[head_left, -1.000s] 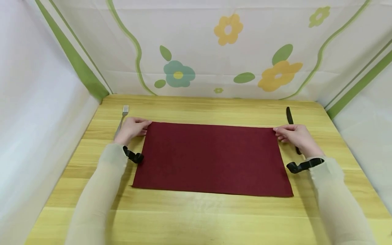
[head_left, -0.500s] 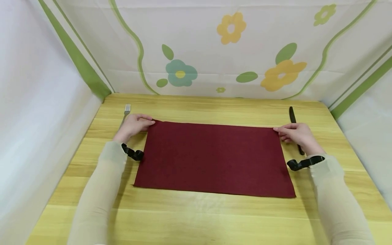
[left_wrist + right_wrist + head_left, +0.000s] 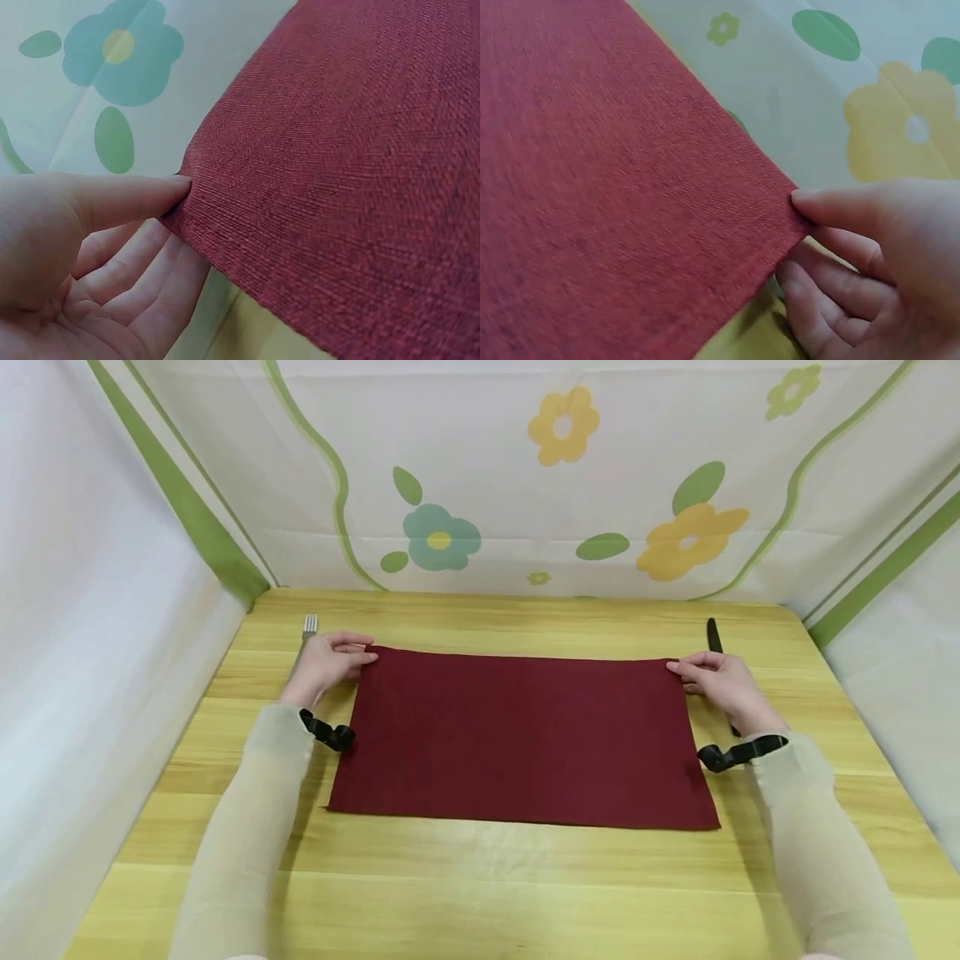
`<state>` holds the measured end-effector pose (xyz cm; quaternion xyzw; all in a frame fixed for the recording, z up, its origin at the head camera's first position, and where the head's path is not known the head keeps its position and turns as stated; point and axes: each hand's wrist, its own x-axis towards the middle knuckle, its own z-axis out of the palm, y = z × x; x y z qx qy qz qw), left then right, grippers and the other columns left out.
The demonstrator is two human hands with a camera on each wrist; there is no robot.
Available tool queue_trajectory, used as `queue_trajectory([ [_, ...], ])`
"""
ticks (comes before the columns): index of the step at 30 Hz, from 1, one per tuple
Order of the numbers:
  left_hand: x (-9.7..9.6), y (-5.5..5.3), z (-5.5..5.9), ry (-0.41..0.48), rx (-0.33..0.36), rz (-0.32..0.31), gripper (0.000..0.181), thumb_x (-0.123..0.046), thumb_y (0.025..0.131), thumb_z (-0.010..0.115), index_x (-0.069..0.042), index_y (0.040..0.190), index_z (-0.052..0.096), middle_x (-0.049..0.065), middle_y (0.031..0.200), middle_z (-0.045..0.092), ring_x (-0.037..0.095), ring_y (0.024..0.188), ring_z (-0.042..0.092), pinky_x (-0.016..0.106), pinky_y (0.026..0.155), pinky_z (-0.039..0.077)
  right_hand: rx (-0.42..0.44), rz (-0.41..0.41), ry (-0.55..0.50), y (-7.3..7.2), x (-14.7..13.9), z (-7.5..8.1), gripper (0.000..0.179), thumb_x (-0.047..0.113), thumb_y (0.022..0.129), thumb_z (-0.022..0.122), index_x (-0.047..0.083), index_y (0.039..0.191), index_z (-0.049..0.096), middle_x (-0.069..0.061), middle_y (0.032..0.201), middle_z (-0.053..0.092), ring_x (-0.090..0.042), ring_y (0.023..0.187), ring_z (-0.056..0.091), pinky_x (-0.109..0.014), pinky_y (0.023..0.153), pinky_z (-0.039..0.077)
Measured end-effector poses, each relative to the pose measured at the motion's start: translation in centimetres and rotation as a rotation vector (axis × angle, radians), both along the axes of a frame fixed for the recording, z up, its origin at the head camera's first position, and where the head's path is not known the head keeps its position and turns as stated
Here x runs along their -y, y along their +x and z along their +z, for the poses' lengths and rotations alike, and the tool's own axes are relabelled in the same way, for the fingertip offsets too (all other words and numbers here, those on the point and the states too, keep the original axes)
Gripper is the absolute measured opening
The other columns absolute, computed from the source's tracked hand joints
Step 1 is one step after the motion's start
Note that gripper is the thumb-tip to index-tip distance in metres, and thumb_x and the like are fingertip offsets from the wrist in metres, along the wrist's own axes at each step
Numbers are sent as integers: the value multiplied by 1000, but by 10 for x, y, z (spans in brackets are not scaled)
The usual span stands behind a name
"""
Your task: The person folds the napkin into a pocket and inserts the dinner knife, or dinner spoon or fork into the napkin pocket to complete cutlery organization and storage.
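A dark red cloth placemat (image 3: 525,743) spreads across the middle of the wooden table, its long sides running left to right. My left hand (image 3: 330,667) pinches its far left corner; in the left wrist view the thumb (image 3: 135,196) lies on top of the cloth with the fingers underneath. The far right corner is pinched by my right hand (image 3: 722,683), thumb on top, as the right wrist view shows with the same hand (image 3: 877,262). Both far corners look slightly raised, while the near edge lies along the tabletop.
A fork (image 3: 309,628) lies left of the cloth, its handle partly hidden behind my left hand. To the right, a black-handled knife (image 3: 714,637) is partly covered by my right hand. White flowered fabric (image 3: 495,460) hangs behind the table (image 3: 480,902) and along both sides.
Both hands have shifted slightly away from me, still pinching the far corners. The cloth's far edge has moved a little farther back, and its right corner is up slightly.
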<state>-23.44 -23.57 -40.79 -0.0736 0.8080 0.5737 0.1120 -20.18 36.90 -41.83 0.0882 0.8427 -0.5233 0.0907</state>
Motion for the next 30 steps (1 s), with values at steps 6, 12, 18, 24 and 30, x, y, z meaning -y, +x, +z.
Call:
queue_trajectory([
  [6,1,-4,0,-33,-29,38,40,-18,95,76,-6,132,68,13,128,66,14,99,69,24,83,56,-38,-78,-66,-12,2,-4,40,37,94,75,3,112,65,11,93,66,-5,79,67,-23,74,57],
  [12,1,-9,2,-10,-38,66,43,-21,95,76,-7,134,67,11,123,67,14,102,67,24,85,55,-83,-156,-75,-27,11,-3,44,35,92,78,0,114,64,10,90,67,-5,76,67,-23,71,58],
  [18,-5,-17,2,37,-40,102,45,-24,97,74,-9,138,65,10,128,66,17,111,65,27,93,52,-122,-196,-47,-40,20,0,45,34,93,77,0,119,64,10,90,67,-4,77,67,-21,70,57],
  [24,-7,-11,2,-24,-119,66,54,-25,98,72,-9,147,56,12,140,60,22,124,58,34,102,47,-102,-181,-162,-35,18,4,53,23,95,76,-8,133,57,8,89,72,-7,83,70,-24,78,58],
  [30,-6,13,3,-208,-263,-62,49,-33,99,70,-9,141,62,8,138,63,25,126,58,44,102,46,-37,-83,-153,-12,9,11,63,23,97,73,-14,141,48,8,95,73,-9,87,72,-29,82,58],
])
